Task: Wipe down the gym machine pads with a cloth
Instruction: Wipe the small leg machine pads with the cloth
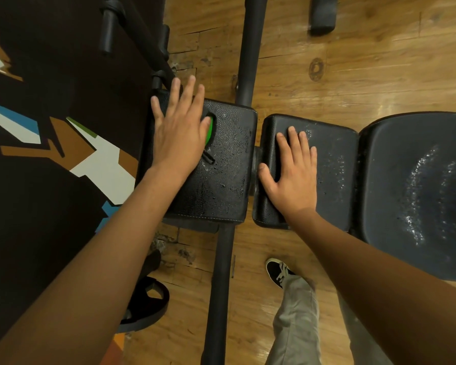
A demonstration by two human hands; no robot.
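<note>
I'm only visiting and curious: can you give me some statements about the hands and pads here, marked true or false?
1. The left hand lies flat on the left pad. True.
2. The right hand grips a cloth. False: its fingers lie straight on the middle pad, and no cloth shows there.
3. Droplets speckle the seat pad. True.
4. The ground is grey carpet. False: it is a wooden floor.

Both hands flat, fingers straight: left (181, 130), right (291, 167)
</note>
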